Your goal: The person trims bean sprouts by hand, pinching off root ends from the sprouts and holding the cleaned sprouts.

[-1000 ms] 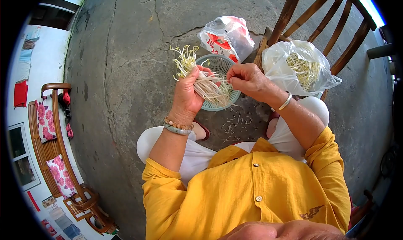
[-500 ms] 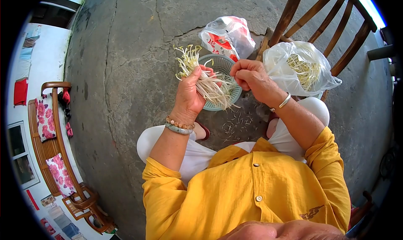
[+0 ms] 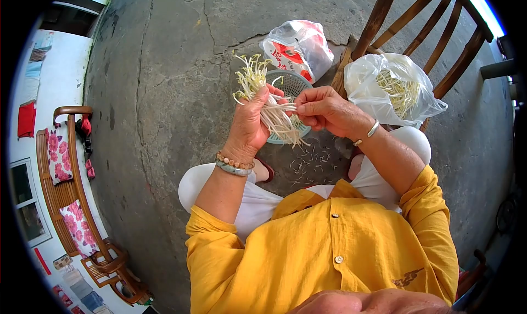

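Note:
A bunch of bean sprouts (image 3: 275,118) is gripped in my left hand (image 3: 251,119), yellow heads up and white stems trailing to the lower right. My right hand (image 3: 328,112) is closed in a pinch at the stem ends on the bunch's right side, thumb and forefinger on a sprout end. Below both hands a light green plastic colander (image 3: 296,83) stands on the ground, partly hidden by the hands and sprouts. Some sprouts show inside it.
An open plastic bag (image 3: 362,83) of bean sprouts rests on a wooden chair (image 3: 379,17) at the right. A red and white plastic bag (image 3: 315,45) lies beyond the colander. Broken root ends (image 3: 313,163) litter the concrete floor between my feet. A bamboo bench (image 3: 60,204) stands far left.
My right hand has moved left and slightly down, from beside the bunch to touching its stem ends. My left hand has shifted slightly right with the sprouts.

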`<state>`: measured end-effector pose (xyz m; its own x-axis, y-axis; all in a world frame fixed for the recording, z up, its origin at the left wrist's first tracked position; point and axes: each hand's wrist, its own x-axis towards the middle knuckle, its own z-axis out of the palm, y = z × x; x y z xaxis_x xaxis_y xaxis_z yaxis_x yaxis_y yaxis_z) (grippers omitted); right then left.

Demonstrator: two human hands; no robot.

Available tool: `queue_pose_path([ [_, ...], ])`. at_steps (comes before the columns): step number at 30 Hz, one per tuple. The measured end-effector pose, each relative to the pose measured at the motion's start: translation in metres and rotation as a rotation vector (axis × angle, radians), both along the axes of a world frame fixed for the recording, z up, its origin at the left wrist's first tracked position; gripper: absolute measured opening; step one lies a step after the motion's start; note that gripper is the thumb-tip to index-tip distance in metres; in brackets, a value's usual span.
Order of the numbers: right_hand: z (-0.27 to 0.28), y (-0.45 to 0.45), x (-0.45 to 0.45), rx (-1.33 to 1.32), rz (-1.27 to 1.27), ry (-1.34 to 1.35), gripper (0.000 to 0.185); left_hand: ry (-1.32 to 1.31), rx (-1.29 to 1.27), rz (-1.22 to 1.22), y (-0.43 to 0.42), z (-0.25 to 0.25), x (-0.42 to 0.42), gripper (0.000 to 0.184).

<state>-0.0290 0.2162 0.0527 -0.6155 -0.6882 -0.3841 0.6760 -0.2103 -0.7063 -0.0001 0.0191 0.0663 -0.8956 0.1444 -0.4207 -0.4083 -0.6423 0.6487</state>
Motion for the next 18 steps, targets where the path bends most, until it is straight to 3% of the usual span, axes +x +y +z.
queue_pose_path([
  [9,-0.005,-0.007,-0.001,0.189,-0.15,0.201,0.008,0.011,-0.009,-0.084,0.004,-0.007,0.003,0.016],
  [15,-0.01,-0.013,0.003,0.369,-0.216,0.518,0.009,-0.043,0.0,-0.08,0.002,-0.012,0.001,0.018],
  [18,-0.009,-0.007,0.0,0.235,-0.226,0.343,0.01,-0.055,0.1,-0.085,-0.002,-0.018,-0.001,0.018],
])
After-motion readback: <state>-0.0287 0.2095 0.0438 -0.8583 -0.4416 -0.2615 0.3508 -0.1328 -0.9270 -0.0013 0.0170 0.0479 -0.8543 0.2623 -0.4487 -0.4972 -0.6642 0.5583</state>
